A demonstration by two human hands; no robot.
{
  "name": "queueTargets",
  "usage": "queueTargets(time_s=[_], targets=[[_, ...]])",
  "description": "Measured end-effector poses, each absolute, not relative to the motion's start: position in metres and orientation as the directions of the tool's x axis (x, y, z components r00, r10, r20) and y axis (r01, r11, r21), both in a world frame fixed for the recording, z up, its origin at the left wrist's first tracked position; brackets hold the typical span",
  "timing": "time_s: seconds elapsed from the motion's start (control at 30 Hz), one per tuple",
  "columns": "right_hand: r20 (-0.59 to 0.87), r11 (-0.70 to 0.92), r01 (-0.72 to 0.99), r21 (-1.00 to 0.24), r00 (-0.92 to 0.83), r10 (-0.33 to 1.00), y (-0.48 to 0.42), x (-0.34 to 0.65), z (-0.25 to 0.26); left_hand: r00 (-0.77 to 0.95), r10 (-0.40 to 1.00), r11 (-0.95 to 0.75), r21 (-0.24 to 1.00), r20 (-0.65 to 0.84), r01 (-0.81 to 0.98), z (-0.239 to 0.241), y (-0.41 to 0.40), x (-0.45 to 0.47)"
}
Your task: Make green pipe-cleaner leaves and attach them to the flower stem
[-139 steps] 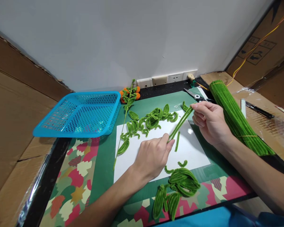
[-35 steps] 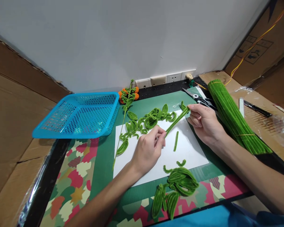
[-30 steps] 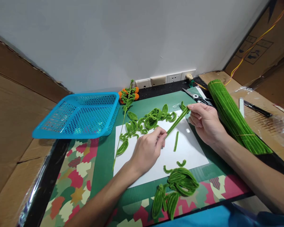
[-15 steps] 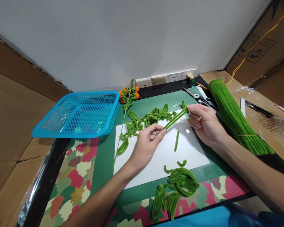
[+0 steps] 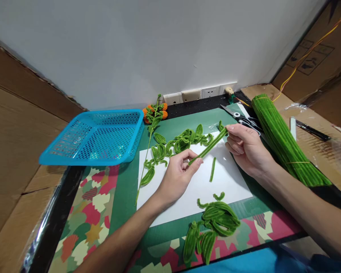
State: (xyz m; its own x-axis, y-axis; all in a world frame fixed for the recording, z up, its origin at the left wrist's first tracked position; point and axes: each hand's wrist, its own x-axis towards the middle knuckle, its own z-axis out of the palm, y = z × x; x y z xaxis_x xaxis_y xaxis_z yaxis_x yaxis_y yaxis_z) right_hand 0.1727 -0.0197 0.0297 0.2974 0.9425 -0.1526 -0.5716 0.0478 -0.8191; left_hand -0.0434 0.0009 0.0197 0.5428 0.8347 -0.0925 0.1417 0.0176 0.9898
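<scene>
A folded green pipe cleaner (image 5: 208, 146) stretches between both my hands above a white paper sheet (image 5: 193, 189). My left hand (image 5: 177, 176) pinches its lower end between thumb and fingertips. My right hand (image 5: 248, 149) pinches its upper end near the sheet's far right corner. A short green piece (image 5: 213, 169) lies on the paper just below the held one. Finished green leaf loops (image 5: 182, 144) are heaped at the sheet's far edge, and another pile of leaf loops (image 5: 213, 225) lies at the near edge.
A blue mesh basket (image 5: 95, 136) stands at the left. A long green stem with orange flowers (image 5: 153, 117) lies beside it. Scissors (image 5: 240, 117) and a thick bundle of green pipe cleaners (image 5: 284, 140) lie at the right. Wall sockets (image 5: 200, 93) line the back. Cardboard flanks both sides.
My left hand has turned palm-up and slid slightly left along the pipe cleaner's lower end, lifting off the paper. My right hand keeps its pinch in nearly the same place.
</scene>
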Motion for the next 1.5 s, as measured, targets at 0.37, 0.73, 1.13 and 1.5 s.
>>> queueTargets(time_s=[0.37,0.73,1.13,1.5], targets=[[-0.128,0.105,-0.504,-0.857,0.407,0.905,-0.019,0.170,0.027,0.539,0.825,0.195,0.981,-0.166,0.004,0.017,0.003,-0.045],[-0.146,0.089,-0.495,-0.864,0.417,0.897,-0.018,0.175,0.025,0.514,0.846,0.175,0.984,-0.144,-0.013,0.013,0.000,-0.046],[-0.009,0.062,-0.167,-0.984,0.394,0.919,-0.026,0.158,0.013,0.556,0.821,0.145,0.989,-0.129,0.015,0.012,0.001,-0.045],[0.050,0.069,-0.058,-0.996,0.282,0.958,-0.029,0.157,0.016,0.547,0.828,0.169,0.985,-0.127,-0.027,0.009,0.004,-0.043]])
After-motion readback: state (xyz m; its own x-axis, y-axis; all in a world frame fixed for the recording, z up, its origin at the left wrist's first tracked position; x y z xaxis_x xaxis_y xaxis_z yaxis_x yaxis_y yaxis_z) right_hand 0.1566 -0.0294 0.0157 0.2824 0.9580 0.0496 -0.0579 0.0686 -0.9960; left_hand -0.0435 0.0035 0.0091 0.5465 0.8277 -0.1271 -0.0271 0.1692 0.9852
